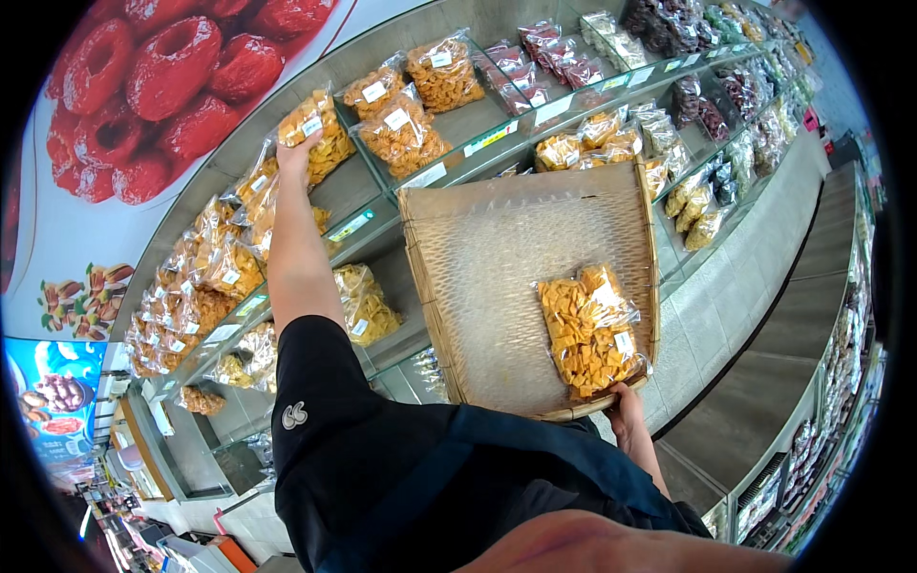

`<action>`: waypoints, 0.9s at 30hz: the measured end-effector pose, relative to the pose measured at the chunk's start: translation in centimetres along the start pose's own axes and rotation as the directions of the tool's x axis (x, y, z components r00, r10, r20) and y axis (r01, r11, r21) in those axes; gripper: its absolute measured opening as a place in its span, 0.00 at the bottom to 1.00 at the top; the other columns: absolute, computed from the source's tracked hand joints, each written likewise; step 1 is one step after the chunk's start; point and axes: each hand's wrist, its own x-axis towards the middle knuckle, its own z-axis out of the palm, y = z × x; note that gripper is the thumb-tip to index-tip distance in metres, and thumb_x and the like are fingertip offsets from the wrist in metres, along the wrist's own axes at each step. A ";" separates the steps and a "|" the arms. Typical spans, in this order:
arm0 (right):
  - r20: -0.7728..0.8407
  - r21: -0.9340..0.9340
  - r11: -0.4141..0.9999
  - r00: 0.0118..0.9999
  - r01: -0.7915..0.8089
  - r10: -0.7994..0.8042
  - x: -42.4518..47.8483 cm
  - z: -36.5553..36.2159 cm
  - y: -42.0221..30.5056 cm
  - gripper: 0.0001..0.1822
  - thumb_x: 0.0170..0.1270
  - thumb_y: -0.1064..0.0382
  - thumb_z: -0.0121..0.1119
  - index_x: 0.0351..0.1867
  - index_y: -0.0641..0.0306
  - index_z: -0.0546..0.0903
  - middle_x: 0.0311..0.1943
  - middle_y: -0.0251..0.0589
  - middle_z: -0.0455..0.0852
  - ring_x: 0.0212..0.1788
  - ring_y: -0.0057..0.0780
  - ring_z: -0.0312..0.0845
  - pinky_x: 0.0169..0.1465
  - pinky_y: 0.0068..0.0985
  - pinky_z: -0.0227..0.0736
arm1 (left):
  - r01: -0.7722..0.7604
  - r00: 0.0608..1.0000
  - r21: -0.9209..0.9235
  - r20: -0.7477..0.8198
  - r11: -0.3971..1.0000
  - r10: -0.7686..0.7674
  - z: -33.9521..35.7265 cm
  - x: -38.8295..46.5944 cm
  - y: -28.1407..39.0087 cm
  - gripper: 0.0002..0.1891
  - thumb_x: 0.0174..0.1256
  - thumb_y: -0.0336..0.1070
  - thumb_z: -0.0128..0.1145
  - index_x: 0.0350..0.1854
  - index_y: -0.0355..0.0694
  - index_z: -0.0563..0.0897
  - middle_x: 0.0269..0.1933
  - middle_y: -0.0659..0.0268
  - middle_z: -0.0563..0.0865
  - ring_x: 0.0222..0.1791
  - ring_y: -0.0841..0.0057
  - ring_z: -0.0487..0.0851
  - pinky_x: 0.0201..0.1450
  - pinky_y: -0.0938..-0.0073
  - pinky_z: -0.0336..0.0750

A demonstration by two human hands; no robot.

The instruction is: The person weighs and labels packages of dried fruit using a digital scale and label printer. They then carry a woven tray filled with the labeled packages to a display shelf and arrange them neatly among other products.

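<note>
My left hand [299,152] reaches up to the top shelf and grips a clear plastic bag of yellow-orange chips [331,147] with a white label. The bag stands tilted against the shelf's back wall; part of its contents is hidden by my fingers. With my right hand [627,414] I hold the lower right corner of a woven bamboo tray [480,301]. One labelled clear bag of orange square crisps [584,329] lies in the tray, near that corner. The tray leans close against the shelf front and hides part of the lower tiers.
Glass-fronted tiered shelves [444,172] curve around me. Bags of orange twisted snacks [405,132] stand right of my left hand, and several packed orange snack bags [208,279] fill the left. Bags of yellow chips [365,304] sit one tier lower. Another display counter [759,387] stands at right.
</note>
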 end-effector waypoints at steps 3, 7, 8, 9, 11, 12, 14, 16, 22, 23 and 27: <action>0.054 0.017 1.000 0.998 -0.026 0.025 0.3 -0.5 0.5 0.19 0.55 0.68 0.52 0.50 0.66 0.73 0.40 0.42 0.80 0.40 0.37 0.77 0.45 0.37 0.74 | 0.203 0.978 0.059 -0.053 0.977 -0.200 0.1 0.0 -0.8 0.32 0.46 0.25 0.74 0.56 0.34 0.74 0.52 0.62 0.82 0.51 0.69 0.81 0.53 0.67 0.75; 0.103 0.013 0.999 0.994 -0.039 0.038 2.2 -1.8 1.4 0.23 0.55 0.67 0.51 0.55 0.65 0.71 0.46 0.44 0.80 0.44 0.38 0.77 0.48 0.39 0.73 | 0.379 0.909 0.087 -0.219 0.921 -0.354 -2.1 2.3 -3.9 0.36 0.44 0.32 0.77 0.58 0.31 0.73 0.55 0.59 0.81 0.53 0.68 0.79 0.53 0.66 0.75; 0.100 -0.009 0.999 0.994 -0.035 0.036 2.0 -1.3 1.0 0.23 0.55 0.67 0.52 0.55 0.64 0.71 0.46 0.43 0.80 0.44 0.38 0.77 0.48 0.40 0.73 | 0.403 0.877 0.082 -0.318 0.911 -0.360 -2.6 2.9 -4.8 0.37 0.43 0.34 0.78 0.58 0.30 0.73 0.55 0.58 0.81 0.53 0.67 0.79 0.53 0.65 0.75; 0.086 -0.023 0.999 0.996 -0.033 0.035 1.6 -1.2 0.7 0.22 0.55 0.67 0.52 0.55 0.64 0.71 0.45 0.43 0.80 0.43 0.38 0.77 0.48 0.41 0.74 | 0.432 0.838 0.076 -0.402 0.899 -0.368 -2.4 2.9 -5.5 0.38 0.43 0.35 0.78 0.58 0.29 0.73 0.55 0.58 0.80 0.53 0.67 0.79 0.53 0.65 0.74; 0.043 0.010 1.000 0.999 -0.021 0.020 2.4 -2.1 1.7 0.21 0.56 0.67 0.51 0.54 0.62 0.72 0.43 0.38 0.80 0.42 0.35 0.76 0.45 0.37 0.76 | 0.424 0.804 0.016 -0.467 0.906 -0.369 0.9 1.4 -4.6 0.35 0.44 0.34 0.76 0.56 0.27 0.75 0.56 0.55 0.80 0.54 0.65 0.78 0.52 0.63 0.75; 0.025 0.106 0.994 0.999 0.030 -0.033 2.9 -1.8 2.3 0.14 0.52 0.66 0.56 0.42 0.60 0.74 0.27 0.34 0.75 0.28 0.28 0.70 0.29 0.29 0.68 | 0.385 0.808 -0.043 -0.467 0.922 -0.359 1.8 0.5 -3.7 0.34 0.45 0.33 0.75 0.56 0.26 0.74 0.56 0.54 0.79 0.55 0.64 0.78 0.52 0.63 0.75; 0.065 0.028 0.999 0.997 0.041 -0.043 3.0 -1.9 1.9 0.14 0.51 0.66 0.56 0.42 0.61 0.74 0.28 0.36 0.76 0.28 0.29 0.72 0.31 0.29 0.71 | 0.243 0.847 -0.061 -0.472 0.968 -0.242 2.8 -1.7 -2.1 0.31 0.48 0.29 0.70 0.56 0.26 0.74 0.55 0.54 0.79 0.54 0.63 0.78 0.53 0.64 0.75; 0.015 0.010 0.998 0.998 0.062 -0.062 1.1 -0.8 1.1 0.16 0.51 0.65 0.57 0.44 0.63 0.74 0.32 0.38 0.78 0.31 0.31 0.73 0.33 0.31 0.72 | -0.029 0.846 0.223 -0.514 0.974 0.143 6.3 -3.8 -0.8 0.28 0.51 0.27 0.66 0.56 0.27 0.73 0.50 0.55 0.81 0.51 0.65 0.79 0.54 0.66 0.74; 0.011 -0.002 0.995 0.995 0.102 -0.102 0.2 -0.5 1.2 0.18 0.56 0.66 0.56 0.48 0.72 0.73 0.36 0.43 0.81 0.34 0.36 0.79 0.42 0.37 0.79 | -0.322 0.789 0.089 0.576 0.943 0.215 20.8 -25.8 8.8 0.11 0.61 0.34 0.61 0.45 0.40 0.80 0.43 0.68 0.84 0.45 0.78 0.80 0.52 0.74 0.73; 0.030 0.010 0.993 0.992 0.120 -0.120 -0.3 -0.2 0.8 0.18 0.57 0.67 0.55 0.48 0.74 0.73 0.36 0.44 0.81 0.34 0.37 0.80 0.42 0.38 0.80 | -0.387 0.672 0.112 0.714 0.915 0.197 22.4 -28.5 6.9 0.13 0.62 0.38 0.62 0.46 0.41 0.79 0.45 0.67 0.84 0.45 0.76 0.80 0.53 0.73 0.73; 0.050 0.006 0.990 0.989 0.141 -0.141 -0.7 -0.2 0.5 0.20 0.56 0.66 0.58 0.49 0.75 0.71 0.35 0.44 0.81 0.31 0.34 0.81 0.37 0.33 0.81 | -0.312 0.380 0.556 0.816 0.771 -0.435 28.2 -37.5 0.0 0.36 0.57 0.57 0.65 0.58 0.31 0.72 0.55 0.48 0.79 0.58 0.62 0.77 0.59 0.66 0.72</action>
